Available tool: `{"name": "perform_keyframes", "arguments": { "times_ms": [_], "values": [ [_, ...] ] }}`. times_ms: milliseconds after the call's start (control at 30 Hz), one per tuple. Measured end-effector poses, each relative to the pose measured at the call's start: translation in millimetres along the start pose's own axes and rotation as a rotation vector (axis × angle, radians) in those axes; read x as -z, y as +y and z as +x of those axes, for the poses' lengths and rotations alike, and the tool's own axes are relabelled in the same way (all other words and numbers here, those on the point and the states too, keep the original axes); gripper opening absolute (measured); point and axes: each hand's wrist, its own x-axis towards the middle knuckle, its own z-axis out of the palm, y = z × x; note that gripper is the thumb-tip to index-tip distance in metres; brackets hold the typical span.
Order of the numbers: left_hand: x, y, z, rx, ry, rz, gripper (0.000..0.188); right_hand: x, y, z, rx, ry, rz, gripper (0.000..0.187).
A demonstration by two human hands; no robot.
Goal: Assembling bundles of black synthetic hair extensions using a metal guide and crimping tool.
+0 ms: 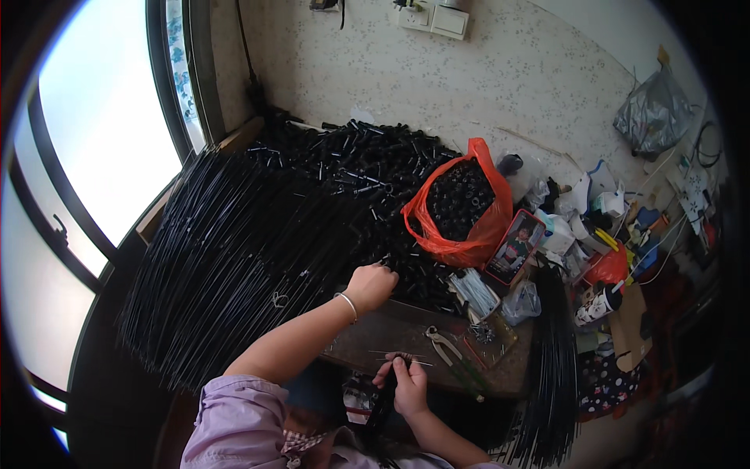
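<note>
My left hand (371,288), with a pale bracelet at the wrist, reaches to the near edge of a pile of black tubular plastic parts (367,160). Its fingers curl down at the parts, and what they hold is hidden. Closer to me, my right hand (408,384) pinches several thin metal rods (422,363) that stick out to both sides of the fingers. Something dark hangs below that hand, too dim to name. Left of my hands lies a broad spread of long thin black rods (226,273).
An orange-red plastic bag (469,252) full of black rings stands beyond my hands, next to a propped phone (516,246). Pincers (444,344) lie on the brown tabletop (391,320). Black rods (551,375) hang over the right edge. Clutter and a patterned cup (598,306) stand further right.
</note>
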Motion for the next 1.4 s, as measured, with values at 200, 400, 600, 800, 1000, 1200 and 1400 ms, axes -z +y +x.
{"name": "perform_keyframes", "arguments": {
  "times_ms": [200, 400, 600, 800, 1000, 1200, 1400],
  "values": [
    [-20.9, 3.9, 8.3, 0.189, 0.188, 0.048, 0.007, 10.2, 6.7, -14.8, 0.005, 0.17, 0.149, 0.016],
    [17.7, 20.6, -31.7, 0.292, 0.501, -0.398, 0.024, 25.2, 13.7, -26.2, 0.117, 0.174, 0.148, 0.014],
    [1.2, 45.4, -129.1, 0.157, -0.004, -0.571, 0.024, 20.2, 10.7, -27.8, 0.203, 0.109, 0.026, 0.012],
    [19.3, 65.0, -127.9, 0.389, 0.364, -1.726, 0.016, 12.3, 15.3, -33.2, 0.216, 0.07, -0.056, 0.012],
    [32.8, 91.6, -112.4, -0.025, 0.424, -1.54, 0.018, 4.8, 13.9, -36.1, 0.256, 0.04, -0.176, 0.009],
    [13.2, 58.1, -152.3, 0.588, 0.104, -2.033, 0.014, 7.3, 14.3, -29.0, 0.201, 0.085, -0.071, 0.008],
    [3.7, 72.8, -172.2, 0.655, -0.13, -2.399, 0.024, -2.6, 16.4, -30.9, 0.137, 0.104, 0.097, 0.012]
  ]
}}
